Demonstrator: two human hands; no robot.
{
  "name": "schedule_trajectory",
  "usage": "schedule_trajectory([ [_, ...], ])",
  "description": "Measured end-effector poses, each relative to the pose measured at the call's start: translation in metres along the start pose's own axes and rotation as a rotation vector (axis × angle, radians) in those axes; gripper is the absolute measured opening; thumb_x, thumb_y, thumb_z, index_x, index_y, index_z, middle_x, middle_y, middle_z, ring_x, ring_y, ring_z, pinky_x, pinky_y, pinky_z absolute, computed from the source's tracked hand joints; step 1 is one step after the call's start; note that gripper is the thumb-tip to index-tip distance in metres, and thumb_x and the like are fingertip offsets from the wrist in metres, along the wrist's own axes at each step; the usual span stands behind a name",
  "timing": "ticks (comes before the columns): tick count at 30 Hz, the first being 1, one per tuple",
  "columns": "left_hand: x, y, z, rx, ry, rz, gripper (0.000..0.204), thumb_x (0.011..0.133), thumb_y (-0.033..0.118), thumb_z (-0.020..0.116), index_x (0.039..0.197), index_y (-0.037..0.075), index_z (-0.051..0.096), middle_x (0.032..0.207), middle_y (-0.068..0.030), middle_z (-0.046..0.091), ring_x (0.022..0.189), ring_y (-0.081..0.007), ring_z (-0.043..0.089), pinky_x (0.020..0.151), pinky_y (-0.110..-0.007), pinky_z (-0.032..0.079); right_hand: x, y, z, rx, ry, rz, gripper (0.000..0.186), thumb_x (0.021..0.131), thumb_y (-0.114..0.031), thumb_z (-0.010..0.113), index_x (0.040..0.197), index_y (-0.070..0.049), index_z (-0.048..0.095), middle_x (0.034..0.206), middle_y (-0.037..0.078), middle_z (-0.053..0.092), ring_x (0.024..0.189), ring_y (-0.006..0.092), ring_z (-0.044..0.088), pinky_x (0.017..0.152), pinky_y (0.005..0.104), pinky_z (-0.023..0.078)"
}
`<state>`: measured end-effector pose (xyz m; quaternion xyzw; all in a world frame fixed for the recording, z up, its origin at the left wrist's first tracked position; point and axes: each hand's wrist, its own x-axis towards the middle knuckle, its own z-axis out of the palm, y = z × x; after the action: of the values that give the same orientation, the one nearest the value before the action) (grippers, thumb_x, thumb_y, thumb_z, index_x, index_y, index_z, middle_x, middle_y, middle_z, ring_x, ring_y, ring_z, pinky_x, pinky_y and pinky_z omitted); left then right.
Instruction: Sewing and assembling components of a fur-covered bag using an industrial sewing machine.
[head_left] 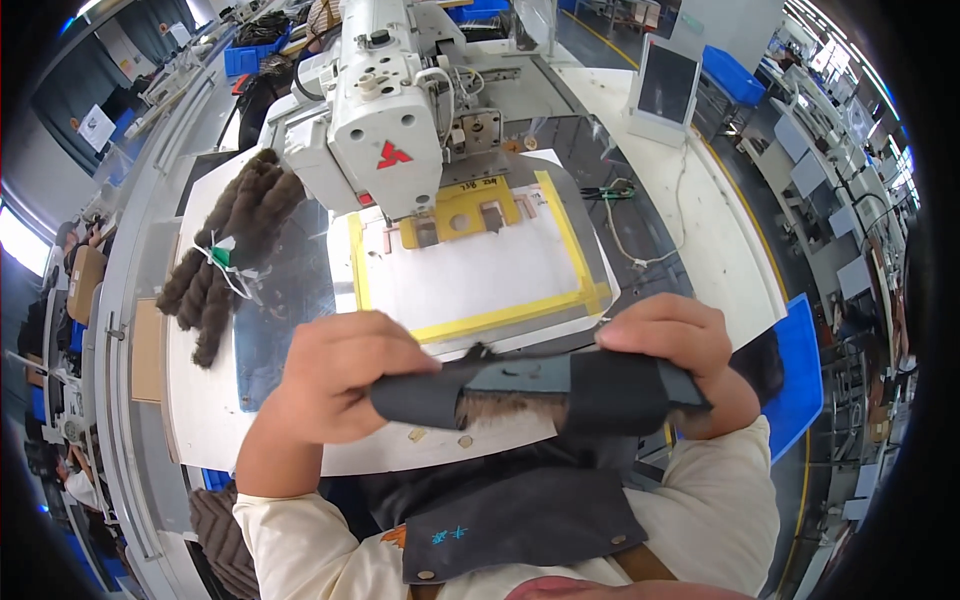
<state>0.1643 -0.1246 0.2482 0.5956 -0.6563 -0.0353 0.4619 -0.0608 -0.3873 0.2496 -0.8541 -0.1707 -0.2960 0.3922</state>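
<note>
Close to my body, both hands hold a dark grey fabric piece (pixel 615 390) lined with brown fur, stretched sideways above the table's near edge. My left hand (pixel 340 372) is closed around its left end, and my right hand (pixel 672 345) grips the upper edge at the right end. A grey-green strip (pixel 518 375) shows across the middle, with fur (pixel 510 412) below it. Beyond the piece lies a white sheet (pixel 470 290) bordered with yellow tape. On the sheet's far side, a yellow template (pixel 460 218) with cut-outs sits below the head of a white industrial sewing machine (pixel 370 150).
Several brown fur strips (pixel 235 230), tied with white ties, lie on the left of the table. Green-handled thread snips (pixel 608 192) and a cable (pixel 615 235) lie at the right. A screen (pixel 665 85) stands behind them. A blue bin (pixel 802 370) is at the right edge.
</note>
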Motion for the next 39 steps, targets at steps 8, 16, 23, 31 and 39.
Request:
schedule_trajectory([
  [8,-0.005,-0.052,0.012,-0.257,-0.062,-0.657,0.023,0.079,-0.002,0.071,0.102,-0.003,0.071,0.085,-0.0048,0.073,0.081,-0.0081,0.065,0.073,-0.026,0.052,-0.011,0.077,0.030,0.486,0.042,0.623,0.047,0.074,0.008,0.064,0.121,0.003,0.068,0.110,0.011,0.074,0.106,0.0176,0.069,0.092,0.0329,0.054],
  [16,-0.027,-0.126,0.066,0.163,-0.185,-0.660,0.039,0.078,-0.005,0.064,0.117,0.000,0.069,0.094,-0.0118,0.069,0.086,-0.0225,0.066,0.078,-0.035,0.054,-0.005,0.163,0.074,-0.117,-0.284,0.647,0.034,0.083,-0.006,0.069,0.117,-0.003,0.071,0.103,0.012,0.074,0.094,0.0180,0.069,0.084,0.0306,0.053],
  [23,-0.019,-0.161,0.066,-0.075,0.181,-0.691,0.025,0.086,-0.003,0.062,0.108,-0.002,0.072,0.095,-0.0177,0.070,0.083,-0.0286,0.070,0.078,-0.038,0.054,0.009,0.203,0.084,0.080,-0.059,0.645,0.021,0.088,-0.016,0.070,0.102,-0.001,0.075,0.084,0.009,0.071,0.077,0.0156,0.065,0.073,0.0311,0.051],
  [31,-0.028,-0.191,0.030,0.342,0.225,-1.167,0.041,0.093,0.030,0.078,0.087,-0.009,0.068,0.075,-0.0134,0.068,0.070,-0.0180,0.064,0.063,-0.038,0.050,-0.001,0.231,0.042,-0.160,-0.001,0.936,0.022,0.094,-0.020,0.072,0.085,0.000,0.073,0.067,0.003,0.064,0.062,0.0096,0.060,0.058,0.0292,0.047],
  [39,-0.011,-0.219,0.025,0.382,0.096,-1.037,0.045,0.090,0.033,0.078,0.096,-0.012,0.071,0.082,-0.0232,0.073,0.079,-0.0322,0.074,0.073,-0.044,0.055,0.019,0.238,0.047,-0.169,0.109,1.097,0.030,0.092,-0.027,0.075,0.103,0.001,0.073,0.071,0.006,0.067,0.057,0.0136,0.062,0.052,0.0306,0.048],
])
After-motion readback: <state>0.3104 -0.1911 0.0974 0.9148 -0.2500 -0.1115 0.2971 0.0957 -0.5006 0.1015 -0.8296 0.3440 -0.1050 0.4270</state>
